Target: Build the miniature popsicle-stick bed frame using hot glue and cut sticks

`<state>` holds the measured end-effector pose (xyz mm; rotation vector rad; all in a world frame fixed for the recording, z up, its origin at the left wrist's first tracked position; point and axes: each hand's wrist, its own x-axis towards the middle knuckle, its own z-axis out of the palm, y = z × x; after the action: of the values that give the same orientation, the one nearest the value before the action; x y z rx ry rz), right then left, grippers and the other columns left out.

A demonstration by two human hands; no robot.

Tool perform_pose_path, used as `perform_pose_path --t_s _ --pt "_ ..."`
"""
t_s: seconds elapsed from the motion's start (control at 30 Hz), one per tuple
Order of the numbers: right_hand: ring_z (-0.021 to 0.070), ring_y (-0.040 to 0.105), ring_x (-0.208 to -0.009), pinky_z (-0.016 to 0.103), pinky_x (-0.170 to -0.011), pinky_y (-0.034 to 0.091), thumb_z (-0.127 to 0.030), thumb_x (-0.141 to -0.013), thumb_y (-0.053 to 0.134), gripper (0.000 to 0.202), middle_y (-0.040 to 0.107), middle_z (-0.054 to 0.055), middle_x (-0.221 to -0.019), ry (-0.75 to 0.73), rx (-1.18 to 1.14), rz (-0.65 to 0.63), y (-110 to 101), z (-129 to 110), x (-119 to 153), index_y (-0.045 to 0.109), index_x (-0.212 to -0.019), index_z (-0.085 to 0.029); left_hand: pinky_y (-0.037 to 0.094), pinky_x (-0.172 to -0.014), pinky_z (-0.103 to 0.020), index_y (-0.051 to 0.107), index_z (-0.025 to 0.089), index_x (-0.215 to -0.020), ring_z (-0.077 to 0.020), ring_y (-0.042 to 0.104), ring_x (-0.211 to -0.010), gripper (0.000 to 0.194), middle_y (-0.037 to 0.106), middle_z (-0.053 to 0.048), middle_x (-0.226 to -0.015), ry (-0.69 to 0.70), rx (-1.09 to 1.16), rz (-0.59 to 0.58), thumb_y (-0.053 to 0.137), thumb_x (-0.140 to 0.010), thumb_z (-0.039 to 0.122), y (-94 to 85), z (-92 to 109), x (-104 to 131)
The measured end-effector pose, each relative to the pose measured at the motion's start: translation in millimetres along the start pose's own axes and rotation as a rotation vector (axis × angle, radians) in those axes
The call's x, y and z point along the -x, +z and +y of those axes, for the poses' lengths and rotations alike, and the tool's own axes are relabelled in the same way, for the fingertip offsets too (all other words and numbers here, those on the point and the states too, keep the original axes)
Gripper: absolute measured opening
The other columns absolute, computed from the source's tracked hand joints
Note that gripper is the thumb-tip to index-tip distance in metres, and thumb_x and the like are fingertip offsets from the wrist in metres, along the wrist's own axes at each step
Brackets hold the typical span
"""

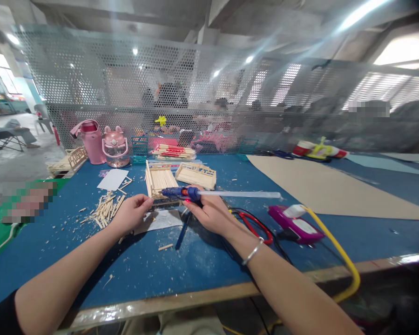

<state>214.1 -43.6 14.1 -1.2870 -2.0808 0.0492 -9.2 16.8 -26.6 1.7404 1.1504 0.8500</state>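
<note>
My right hand is wrapped round a blue hot glue gun, with a long clear glue stick jutting out of its back to the right. The gun's nozzle reaches the near side of a small model built of wooden sticks, which has a flat slatted bed and a raised left edge. My left hand is closed at the model's near left corner, thumb and forefinger pinching its frame. Under the model's near side lies a white sheet of paper. A second stick-built piece rests just behind, to the right.
Cut sticks lie heaped at the left. A stick bundle, pink bottle and clear pink-lidded bottle stand at the back. Rightward are a purple power strip with a yellow cable, red-handled pliers and brown board.
</note>
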Motion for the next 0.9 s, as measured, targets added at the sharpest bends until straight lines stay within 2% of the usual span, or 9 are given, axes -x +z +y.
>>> perform_pose_path --t_s 0.27,0.47,0.73,0.9 --pt "0.0212 0.062 -0.083 0.029 -0.073 0.046 -0.035 -0.087 0.044 0.025 0.067 0.008 -0.091 0.024 0.054 -0.04 -2 -2 -1 0.054 -0.1 -0.016 0.038 -0.055 -0.023 0.058 0.017 -0.072 -0.0111 0.047 -0.054 0.036 0.055 0.002 -0.062 0.003 0.014 0.011 0.05 -0.075 0.052 0.2 3 0" --pt "0.0216 0.063 -0.081 0.029 -0.071 0.046 -0.036 -0.086 0.044 0.027 0.067 0.008 -0.09 0.056 0.116 -0.051 -11 2 1 0.056 -0.101 -0.017 0.033 -0.051 -0.023 0.057 0.017 -0.071 -0.0107 0.045 -0.051 0.037 0.053 0.003 -0.059 -0.006 0.009 0.012 0.05 -0.074 0.053 0.6 2 0" --pt "0.0218 0.062 -0.078 0.029 -0.065 0.045 -0.035 -0.086 0.044 0.031 0.067 0.01 -0.098 0.033 0.116 -0.078 -1 -3 2 0.053 -0.11 -0.017 0.029 -0.046 -0.021 0.056 0.017 -0.071 -0.0098 0.042 -0.048 0.037 0.048 0.005 -0.055 -0.015 0.009 0.006 0.05 -0.074 0.054 0.5 4 1" --pt "0.0202 0.062 -0.079 0.028 -0.068 0.046 -0.034 -0.087 0.044 0.028 0.067 0.008 -0.092 0.032 0.09 -0.077 -5 -2 1 0.054 -0.105 -0.016 0.032 -0.048 -0.021 0.057 0.017 -0.071 -0.0098 0.042 -0.049 0.039 0.049 0.004 -0.055 0.007 -0.009 0.007 0.05 -0.074 0.055 -0.2 3 1"
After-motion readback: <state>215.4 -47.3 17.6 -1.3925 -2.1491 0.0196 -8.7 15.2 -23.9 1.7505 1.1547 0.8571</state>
